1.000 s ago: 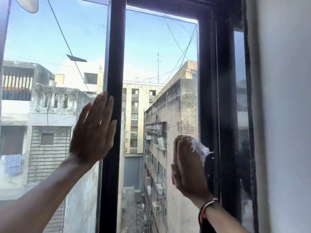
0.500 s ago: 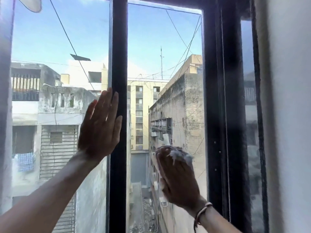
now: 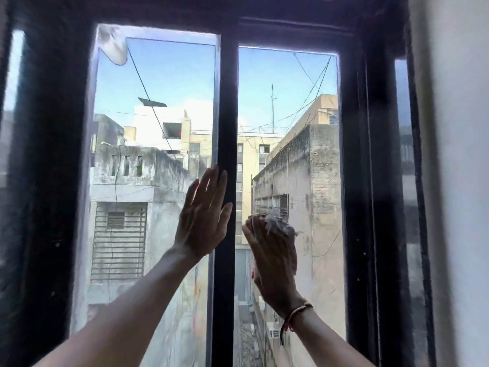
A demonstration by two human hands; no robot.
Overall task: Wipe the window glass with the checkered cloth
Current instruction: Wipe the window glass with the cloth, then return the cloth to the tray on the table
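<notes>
My right hand [image 3: 272, 258] presses a crumpled pale cloth [image 3: 276, 223] flat against the right window pane [image 3: 312, 160], near the pane's lower left by the central bar. Only a small edge of the cloth shows past my fingers; its pattern cannot be made out. My left hand [image 3: 203, 215] rests flat with fingers spread on the left pane [image 3: 156, 75], its fingertips touching the dark central frame bar [image 3: 227, 115]. It holds nothing.
The window has a dark frame with thick posts at left [image 3: 50, 181] and right [image 3: 357, 181]. A white wall [image 3: 460, 181] stands at the far right. Buildings and wires show outside. A white smear [image 3: 112, 46] sits in the left pane's top corner.
My right hand with the cloth has slid left across the right pane, from the right frame post toward the central bar. The view has pulled back and shifted; my left hand stays on the glass.
</notes>
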